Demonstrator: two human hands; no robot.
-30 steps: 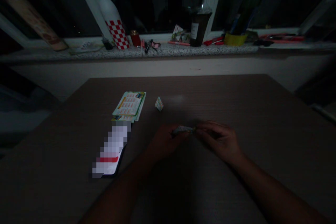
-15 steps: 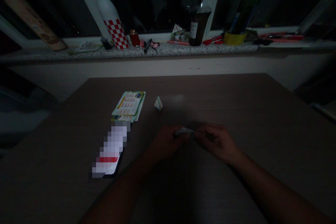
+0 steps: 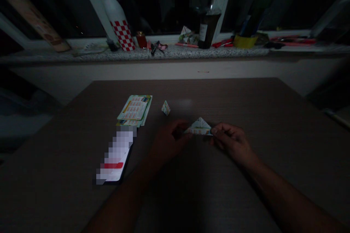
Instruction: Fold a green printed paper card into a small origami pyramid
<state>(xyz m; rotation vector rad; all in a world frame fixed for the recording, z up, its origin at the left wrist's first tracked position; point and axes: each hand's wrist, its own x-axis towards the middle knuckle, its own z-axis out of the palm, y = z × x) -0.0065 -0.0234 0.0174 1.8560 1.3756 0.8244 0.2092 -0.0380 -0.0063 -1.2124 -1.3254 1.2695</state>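
A small folded piece of printed paper [image 3: 200, 126], now a flat triangle, lies between my two hands above the dark wooden table [image 3: 259, 116]. My left hand [image 3: 168, 142] pinches its left corner and my right hand [image 3: 232, 142] pinches its right corner. A smaller folded paper pyramid [image 3: 165, 108] stands on the table just beyond my left hand. A stack of printed paper sheets [image 3: 135, 109] lies further left.
A phone with a lit screen [image 3: 116, 156] lies at the near left of the table. On the stone windowsill [image 3: 136, 54] behind stand a red-and-white checkered bottle [image 3: 118, 20], a dark jar [image 3: 207, 29], a green bottle [image 3: 255, 7], pens and small clutter.
The paper was bunched narrow between my fingers; both hands have moved apart and slightly forward, and the paper now shows as a flat triangle.
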